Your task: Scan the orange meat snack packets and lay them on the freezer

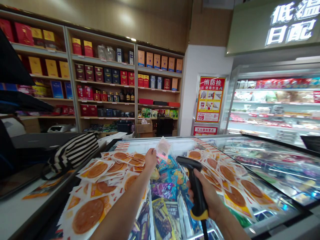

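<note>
Between its fingertips my left hand (151,160) pinches a small flat packet (163,148), held up over the freezer with a barcode and a reddish scan light on it. Wrapped round the handle of a black and yellow barcode scanner (197,188) is my right hand (203,190). The scanner's head points left toward the packet, a short gap apart. Packets with round orange-brown patties lie in a heap (88,215) left of my left arm. A second heap (235,196) of the same kind spreads to the right of the scanner.
Below my hands the open freezer section holds colourful bags (163,190). Sliding glass lids (265,166) cover the right side. A black-and-white striped bag (77,150) rests on the left counter. Shelves of boxes (105,75) and a lit refrigerated display (277,106) stand behind.
</note>
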Demonstrator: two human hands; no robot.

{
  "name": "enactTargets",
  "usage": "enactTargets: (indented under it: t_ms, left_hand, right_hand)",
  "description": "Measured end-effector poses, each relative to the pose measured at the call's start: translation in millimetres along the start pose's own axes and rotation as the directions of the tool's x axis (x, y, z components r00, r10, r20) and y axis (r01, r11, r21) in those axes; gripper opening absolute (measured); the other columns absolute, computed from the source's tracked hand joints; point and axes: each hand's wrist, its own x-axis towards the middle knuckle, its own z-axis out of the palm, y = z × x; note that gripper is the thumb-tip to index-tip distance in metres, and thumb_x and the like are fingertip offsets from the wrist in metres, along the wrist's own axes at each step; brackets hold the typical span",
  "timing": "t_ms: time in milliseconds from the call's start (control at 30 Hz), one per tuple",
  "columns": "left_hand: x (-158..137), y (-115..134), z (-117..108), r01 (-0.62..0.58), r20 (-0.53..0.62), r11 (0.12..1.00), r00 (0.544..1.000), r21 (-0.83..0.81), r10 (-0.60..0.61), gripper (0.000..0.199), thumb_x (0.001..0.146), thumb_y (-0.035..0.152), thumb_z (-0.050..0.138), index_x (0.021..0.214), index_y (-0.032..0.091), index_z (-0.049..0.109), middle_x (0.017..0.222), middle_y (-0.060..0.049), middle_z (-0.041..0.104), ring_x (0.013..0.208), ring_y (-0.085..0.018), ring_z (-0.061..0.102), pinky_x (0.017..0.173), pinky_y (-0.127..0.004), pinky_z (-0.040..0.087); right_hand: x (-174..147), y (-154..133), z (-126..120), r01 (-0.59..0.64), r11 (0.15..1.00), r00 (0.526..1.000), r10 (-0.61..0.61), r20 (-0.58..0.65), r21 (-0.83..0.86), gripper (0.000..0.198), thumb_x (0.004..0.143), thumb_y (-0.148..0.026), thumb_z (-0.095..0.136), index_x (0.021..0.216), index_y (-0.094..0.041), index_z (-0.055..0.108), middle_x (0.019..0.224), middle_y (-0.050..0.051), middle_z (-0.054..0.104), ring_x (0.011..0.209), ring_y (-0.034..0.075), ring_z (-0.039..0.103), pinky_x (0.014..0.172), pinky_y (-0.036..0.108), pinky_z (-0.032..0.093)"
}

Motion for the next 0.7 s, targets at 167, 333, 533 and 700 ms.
enactTargets:
  t_ms: [167, 333, 533, 700]
  left_hand:
    - [0.8, -2.2, -1.0, -0.012, -0.018, 1.000, 1.000, 0.027, 0.013, 0.023, 0.079, 0.021, 0.031, 0.087, 0.016, 0.052, 0.077, -0.002, 0.062, 0.063, -0.009, 0.057, 0.052, -0.018, 0.043]
    - [4.2, -5.3, -14.9, -0.034, -0.059, 0.993, 0.997, 0.110, 0.040, 0.025, 0.080, 0.021, 0.030, 0.087, 0.016, 0.053, 0.074, -0.001, 0.062, 0.061, -0.009, 0.056, 0.052, -0.018, 0.041]
    - [20.4, -9.4, -65.3, -0.062, -0.161, 0.938, 0.979, 0.342, 0.123, 0.026, 0.080, 0.023, 0.029, 0.092, 0.017, 0.052, 0.079, -0.005, 0.062, 0.072, -0.014, 0.056, 0.062, -0.022, 0.039]
    - [29.0, -16.7, -107.2, -0.144, -0.100, 0.821, 0.966, 0.553, 0.237, 0.031, 0.081, 0.022, 0.025, 0.101, 0.016, 0.048, 0.086, -0.009, 0.061, 0.083, -0.019, 0.055, 0.070, -0.027, 0.037]
  right_hand:
    - [4.5, -0.3, 1.1, -0.012, 1.000, 1.000, 0.012, -0.019, -0.024, 0.034, 0.068, -0.049, 0.047, 0.063, -0.015, 0.049, 0.042, -0.002, 0.051, 0.032, 0.007, 0.044, 0.031, 0.018, 0.036]
    - [9.4, -0.3, -0.3, 0.020, 0.994, 1.000, -0.021, -0.007, -0.103, 0.035, 0.069, -0.049, 0.046, 0.060, -0.015, 0.048, 0.038, -0.002, 0.049, 0.031, 0.008, 0.044, 0.031, 0.018, 0.035]
    - [18.5, 1.7, -6.5, 0.108, 0.987, 0.992, -0.114, -0.044, -0.118, 0.031, 0.067, -0.047, 0.051, 0.068, -0.016, 0.049, 0.046, -0.003, 0.053, 0.033, 0.008, 0.046, 0.030, 0.019, 0.036]
    - [23.4, 1.6, -15.8, 0.079, 0.993, 0.993, -0.086, -0.078, -0.090, 0.031, 0.065, -0.047, 0.052, 0.066, -0.016, 0.048, 0.043, -0.004, 0.051, 0.032, 0.008, 0.045, 0.030, 0.019, 0.036]
